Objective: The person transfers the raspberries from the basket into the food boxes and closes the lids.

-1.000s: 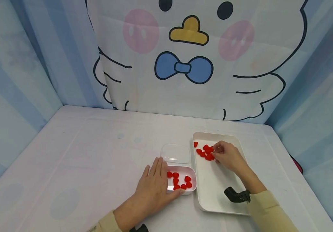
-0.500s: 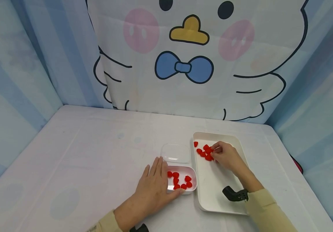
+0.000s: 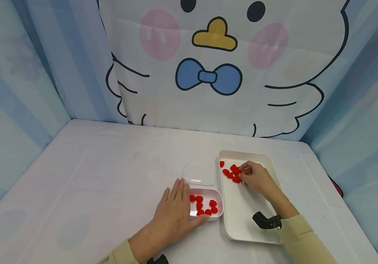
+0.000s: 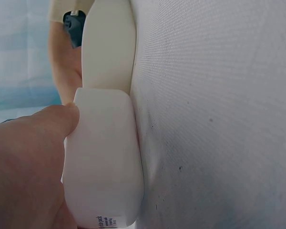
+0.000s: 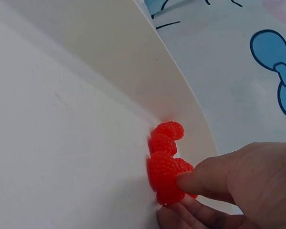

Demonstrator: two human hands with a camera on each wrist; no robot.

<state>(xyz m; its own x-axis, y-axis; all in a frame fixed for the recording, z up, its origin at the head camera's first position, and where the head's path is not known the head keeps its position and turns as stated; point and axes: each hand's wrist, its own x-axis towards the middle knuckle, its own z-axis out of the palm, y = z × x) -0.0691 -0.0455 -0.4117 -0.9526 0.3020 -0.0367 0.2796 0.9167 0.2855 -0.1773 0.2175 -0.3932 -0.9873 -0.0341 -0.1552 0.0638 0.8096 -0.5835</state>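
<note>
Tray [image 3: 248, 212] beneath the right hand [image 3: 259, 179]: red berries [image 5: 162, 143] bunched at the fingertips, a lone one [image 3: 222, 163] off to their left. Box [image 4: 105, 157] against the left hand [image 3: 172, 216], more berries inside, just right of the fingers; lid [image 3: 199, 175] beyond the fingertips. Left fingers straight along the box, thumb at its near rim. Right thumb and fingers pinching a berry [image 5: 168, 190]. Box's left end hidden behind the left hand; print [image 4: 106, 222] on its wall hard to read; right fingertips partly masked by berries.

So we've got a white cloth-covered table [image 3: 110, 176], and sitting on it is a pink-and-white rounded rectangular box [image 3: 205, 192]. Going clockwise from that, we see a clear rounded plastic lid [image 3: 199, 175] at 12 and a bigger off-white rectangular tray [image 3: 248, 212] at 3.
</note>
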